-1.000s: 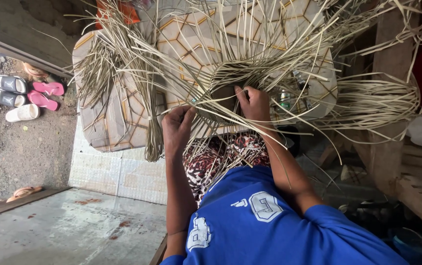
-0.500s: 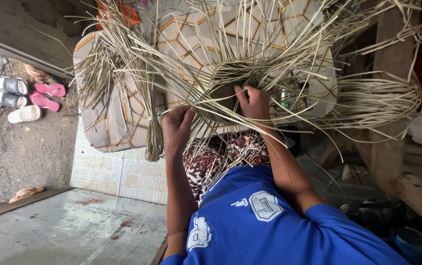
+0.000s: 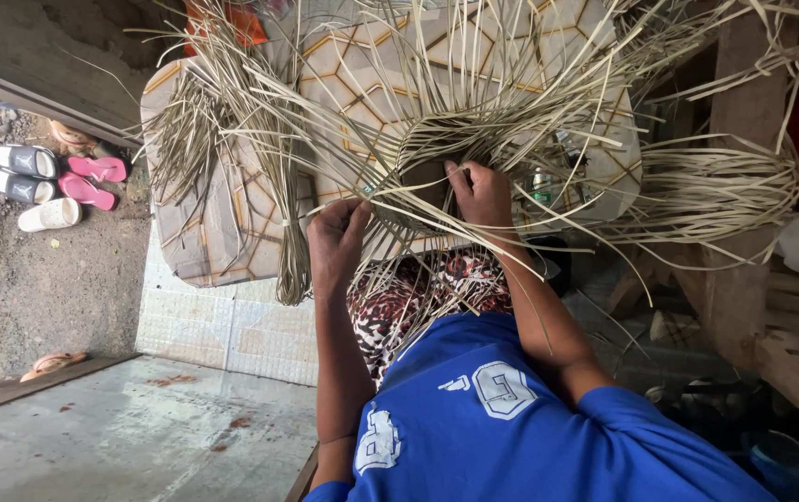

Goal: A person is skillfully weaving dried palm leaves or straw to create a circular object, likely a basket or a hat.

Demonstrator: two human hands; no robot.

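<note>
We find almost no change across the last second. Both hands keep their places on the weave (image 3: 437, 177), and the loose strips (image 3: 511, 84) hold the same fan; only the view drifts slightly. We judge from this that the work is in a slow, fine stage: strips are being seated and tightened by the fingers, not swapped or reached for.

Left hand (image 3: 336, 244): the grip is closed, fingers curled over a few strips at the near-left edge of the weave. Right hand (image 3: 485, 195): fingers bent, tips pressed into the dense centre of the weave; we judge the grip closed on strips there, though the strips hide the fingertips.

Position: the weave sits over the lap (image 3: 418, 288), in front of a patterned cushion (image 3: 232, 214), between the two hands.

Orientation: the woven core is roughly round and shows no clear long axis. The free strips radiate from it in every direction, most of them running up and away from us. One thick bundle (image 3: 716, 186) runs sideways to the right along the wooden frame (image 3: 734, 307); a second bundle (image 3: 292, 242) hangs down at the left of the cushion, its long axis near upright in the view.

Sandals (image 3: 37, 181) lie on the ground at far left, well apart from the work.
</note>
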